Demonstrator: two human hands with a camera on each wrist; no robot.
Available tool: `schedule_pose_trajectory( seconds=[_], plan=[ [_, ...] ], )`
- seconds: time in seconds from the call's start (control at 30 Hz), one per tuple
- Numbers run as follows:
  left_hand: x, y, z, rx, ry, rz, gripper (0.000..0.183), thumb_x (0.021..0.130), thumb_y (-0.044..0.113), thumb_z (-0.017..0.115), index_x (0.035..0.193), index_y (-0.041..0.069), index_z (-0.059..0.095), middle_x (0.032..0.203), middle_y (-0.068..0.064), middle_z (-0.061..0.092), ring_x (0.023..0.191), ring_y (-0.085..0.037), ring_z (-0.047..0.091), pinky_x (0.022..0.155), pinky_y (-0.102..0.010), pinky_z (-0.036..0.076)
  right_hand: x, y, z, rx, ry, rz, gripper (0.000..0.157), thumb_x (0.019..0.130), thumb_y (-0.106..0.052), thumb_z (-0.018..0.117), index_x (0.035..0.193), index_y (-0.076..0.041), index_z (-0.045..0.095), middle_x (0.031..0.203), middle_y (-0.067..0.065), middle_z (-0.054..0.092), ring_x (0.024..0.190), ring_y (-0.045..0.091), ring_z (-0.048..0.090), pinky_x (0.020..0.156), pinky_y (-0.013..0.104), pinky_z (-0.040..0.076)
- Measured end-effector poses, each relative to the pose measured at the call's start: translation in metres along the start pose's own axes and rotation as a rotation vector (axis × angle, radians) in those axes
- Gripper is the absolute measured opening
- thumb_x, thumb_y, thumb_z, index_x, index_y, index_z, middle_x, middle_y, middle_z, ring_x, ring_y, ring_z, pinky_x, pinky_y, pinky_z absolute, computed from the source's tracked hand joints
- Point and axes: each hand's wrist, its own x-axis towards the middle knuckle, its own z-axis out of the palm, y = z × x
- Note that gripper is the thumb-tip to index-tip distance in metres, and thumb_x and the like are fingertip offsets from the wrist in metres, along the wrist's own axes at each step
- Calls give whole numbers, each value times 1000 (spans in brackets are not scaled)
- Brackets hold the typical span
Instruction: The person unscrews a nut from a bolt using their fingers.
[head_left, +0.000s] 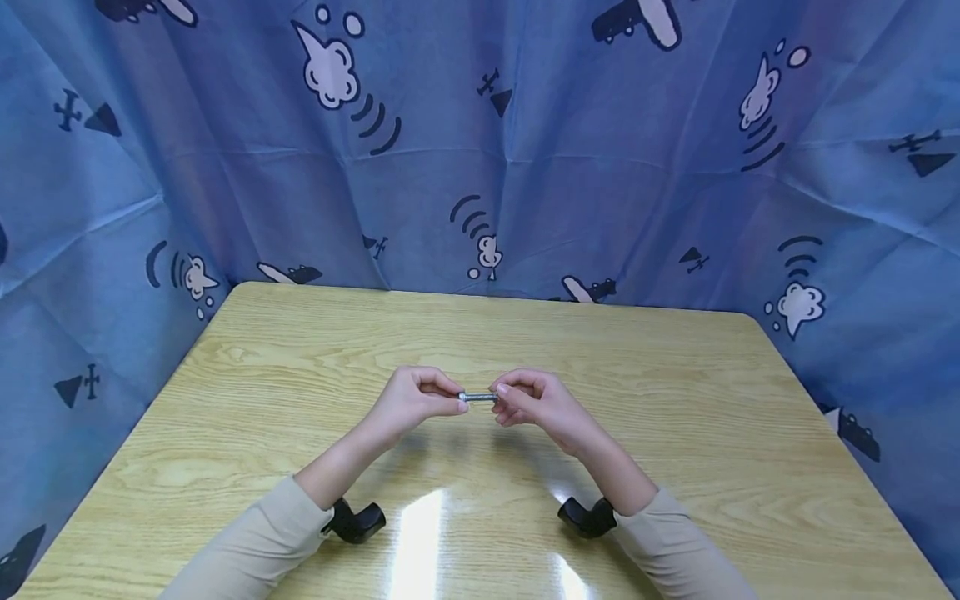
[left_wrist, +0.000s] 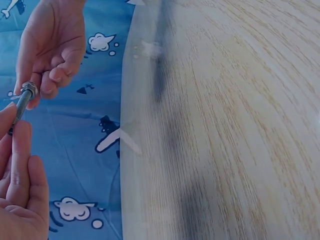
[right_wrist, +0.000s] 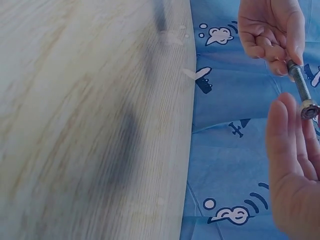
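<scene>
A threaded metal bolt (head_left: 480, 397) (left_wrist: 21, 106) (right_wrist: 301, 85) lies level in the air between both hands, above the table. My left hand (head_left: 420, 396) pinches its left end between thumb and fingertips. At the right end sits a metal nut (left_wrist: 30, 89) (right_wrist: 309, 109), its round face showing in the right wrist view. My right hand (head_left: 536, 400) pinches the nut with thumb and fingers, the other fingers loosely bent. The right fingertips partly cover the nut in the head view. How far it is threaded on I cannot tell.
Below the hands is a light wood-grain table (head_left: 300, 350), with bright glare near its front. A blue patterned curtain (head_left: 427, 125) hangs at the back and sides. Each wrist wears a black camera mount (head_left: 356, 522).
</scene>
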Motion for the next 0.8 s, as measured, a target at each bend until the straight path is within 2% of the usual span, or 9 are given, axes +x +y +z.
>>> schedule_pose_trajectory(
  seconds=[0.17,0.27,0.43,0.63,0.8],
  plan=[
    [0,-1,-1,-9,-8,5,27,74,2,75,96,-11,66,83,-10,70,77,-19,68,75,-33,54,-1,-1,-1,-1,10,-24,27,88,-5,62,110,10,55,101,16,61,88,24,64,78,32,53],
    [1,-2,-2,-12,-6,4,27,75,2,75,97,-11,65,83,-10,70,77,-18,68,75,-33,54,-1,-1,-1,-4,5,-25,32,88,-7,63,114,10,53,106,20,59,91,27,63,79,35,53],
    [1,-2,-1,-5,-5,1,28,75,3,76,97,-11,66,83,-10,70,77,-19,68,76,-33,54,1,-1,1,-6,4,18,31,93,-16,58,111,9,55,91,13,63,79,18,64,76,36,55],
    [0,-1,-1,-8,-3,1,27,75,3,75,96,-11,65,82,-10,70,77,-19,68,76,-33,54,0,-2,2,5,19,-9,32,88,-7,63,114,10,53,100,16,60,84,18,65,79,35,54],
    [0,0,0,5,0,-1,26,75,4,76,96,-10,66,83,-10,70,77,-19,68,76,-33,54,1,-4,2,-14,24,36,34,95,-17,56,112,12,54,86,10,63,73,17,64,73,37,55]
  ],
)
